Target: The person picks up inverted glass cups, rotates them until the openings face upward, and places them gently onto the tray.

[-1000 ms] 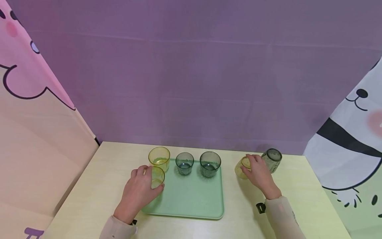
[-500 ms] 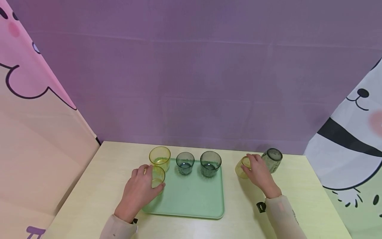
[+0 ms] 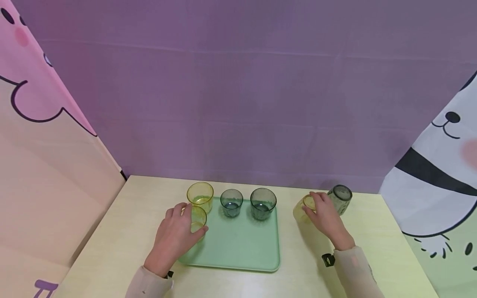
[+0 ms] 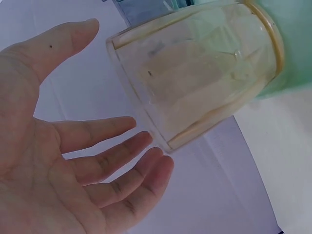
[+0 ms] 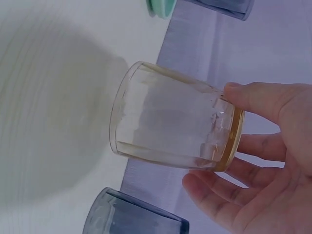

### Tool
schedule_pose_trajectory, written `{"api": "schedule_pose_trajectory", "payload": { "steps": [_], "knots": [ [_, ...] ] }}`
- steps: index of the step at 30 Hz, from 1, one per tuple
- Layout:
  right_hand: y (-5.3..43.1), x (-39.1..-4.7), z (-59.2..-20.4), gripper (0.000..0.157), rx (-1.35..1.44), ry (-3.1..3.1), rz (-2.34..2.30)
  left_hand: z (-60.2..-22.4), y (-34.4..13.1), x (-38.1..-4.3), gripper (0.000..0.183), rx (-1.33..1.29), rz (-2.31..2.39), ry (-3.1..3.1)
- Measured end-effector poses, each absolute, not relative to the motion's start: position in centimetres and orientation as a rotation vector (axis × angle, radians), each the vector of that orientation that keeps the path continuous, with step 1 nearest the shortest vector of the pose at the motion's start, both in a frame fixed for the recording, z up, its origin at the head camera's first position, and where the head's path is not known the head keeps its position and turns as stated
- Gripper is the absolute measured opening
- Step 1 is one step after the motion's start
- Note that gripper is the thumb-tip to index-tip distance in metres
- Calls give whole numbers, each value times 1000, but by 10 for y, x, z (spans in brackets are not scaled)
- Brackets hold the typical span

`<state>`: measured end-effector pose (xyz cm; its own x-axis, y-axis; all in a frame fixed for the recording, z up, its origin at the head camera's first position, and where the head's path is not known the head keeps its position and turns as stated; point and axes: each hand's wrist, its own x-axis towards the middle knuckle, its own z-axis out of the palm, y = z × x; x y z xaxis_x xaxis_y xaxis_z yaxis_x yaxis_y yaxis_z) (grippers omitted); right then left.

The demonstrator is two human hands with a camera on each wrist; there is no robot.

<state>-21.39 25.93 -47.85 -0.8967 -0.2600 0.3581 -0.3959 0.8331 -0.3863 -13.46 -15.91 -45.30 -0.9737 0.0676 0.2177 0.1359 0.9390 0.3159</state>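
A yellow glass (image 3: 198,219) stands upright at the left side of the green tray (image 3: 238,252). My left hand (image 3: 173,236) is beside its rim; in the left wrist view the thumb and fingers are spread, with the fingertips right at the rim. On the right, a second yellow glass (image 5: 170,119) is bottom up. My right hand (image 3: 325,217) pinches it near its thick base, thumb on one side and fingers on the other. Its rim is close to the tabletop.
On the tray's far side stand a larger yellow glass (image 3: 200,196) and two grey glasses, a small one (image 3: 231,203) and a wider one (image 3: 263,205). Another grey glass (image 3: 340,200) stands bottom up just right of my right hand. A purple curtain (image 3: 238,103) hangs behind the table.
My right hand shifts slightly to the right, and the upper end of its yellow glass goes with it. The left hand stays almost still beside its glass.
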Motion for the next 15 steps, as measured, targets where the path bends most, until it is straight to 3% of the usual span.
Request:
{"api": "schedule_pose_trajectory", "payload": {
  "steps": [15],
  "knots": [
    [259, -194, -466, 52, 518, -2656, 697, -445, -149, -133, 73, -191, -680, -2810]
  ]
}}
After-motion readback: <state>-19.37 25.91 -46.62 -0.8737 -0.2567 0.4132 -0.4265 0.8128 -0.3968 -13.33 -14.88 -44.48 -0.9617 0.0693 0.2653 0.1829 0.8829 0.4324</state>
